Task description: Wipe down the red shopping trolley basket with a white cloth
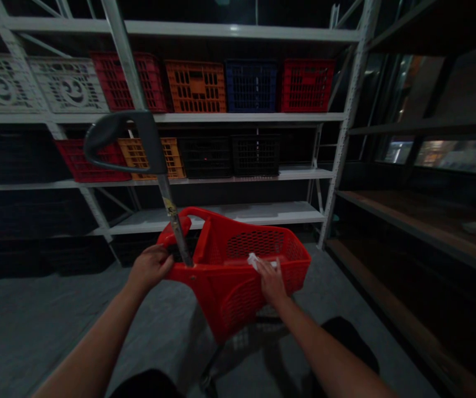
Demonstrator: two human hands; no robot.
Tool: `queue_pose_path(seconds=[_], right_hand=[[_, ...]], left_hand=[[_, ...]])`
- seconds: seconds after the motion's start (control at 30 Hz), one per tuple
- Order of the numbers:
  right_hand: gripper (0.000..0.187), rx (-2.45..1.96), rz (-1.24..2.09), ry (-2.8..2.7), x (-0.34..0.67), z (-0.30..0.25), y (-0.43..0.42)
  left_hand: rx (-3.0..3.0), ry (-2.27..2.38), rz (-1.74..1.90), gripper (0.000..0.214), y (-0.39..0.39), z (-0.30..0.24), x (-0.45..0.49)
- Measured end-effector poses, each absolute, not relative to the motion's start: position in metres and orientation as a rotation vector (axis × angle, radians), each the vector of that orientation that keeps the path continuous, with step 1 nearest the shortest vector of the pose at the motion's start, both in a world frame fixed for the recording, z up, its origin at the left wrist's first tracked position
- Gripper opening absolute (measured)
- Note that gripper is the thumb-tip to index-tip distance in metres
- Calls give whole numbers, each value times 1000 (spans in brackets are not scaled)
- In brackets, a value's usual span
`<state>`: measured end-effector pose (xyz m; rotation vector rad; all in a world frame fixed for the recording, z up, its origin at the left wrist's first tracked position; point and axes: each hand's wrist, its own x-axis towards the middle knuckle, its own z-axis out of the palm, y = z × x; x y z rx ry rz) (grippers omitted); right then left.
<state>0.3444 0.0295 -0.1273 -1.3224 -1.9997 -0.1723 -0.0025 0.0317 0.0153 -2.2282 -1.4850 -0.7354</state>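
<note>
A red plastic shopping cart (229, 287) stands side-on in front of me, its basket perforated with small holes. My left hand (150, 267) is wrapped round the cart's rim at the handle end. At the near side of the basket, my right hand (271, 279) presses a crumpled white cloth or tissue (254, 260) against the top rim. A metal pole (167, 204) with a dark grey loop handle (155, 143) rises from the cart beside my left hand.
Behind the cart, a white metal rack (238, 118) carries several plastic crates, among them an orange crate (196, 85) and a blue crate (251, 85). Dark wooden shelves (420, 215) stand along the right. The floor (26, 326) is grey concrete.
</note>
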Motion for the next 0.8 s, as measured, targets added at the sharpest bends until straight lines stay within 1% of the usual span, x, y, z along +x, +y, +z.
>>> queue_pose_path(seconds=[0.1,0.23,0.37,0.5,0.67,0.73,0.8], right_hand=[[59,-1419,-274,-1988,397,-142,36],[60,-1555,-351,-1912,449,-155,44],[56,-1715,-327,-1794,487,-165,51],[56,-1705,-255,-1734,512,-175,55],[46,-1570,-169,-1394,508,-183,46],[45,-1513,-85,-1325,487,-185,31],[43,-1441,60,-1343,456,-184,11]], left_hand=[[-2239,-1468,-714,38,36,14,-5],[-2245,-1475,-722,37,38,14,-8],[-2272,-1466,-750,35,38,16,-9],[-2267,-1468,-733,34,40,18,-10],[-2210,-1508,-824,33,42,15,-11],[-2081,-1580,-973,34,36,11,-8],[-1866,-1643,-1193,41,22,2,-1]])
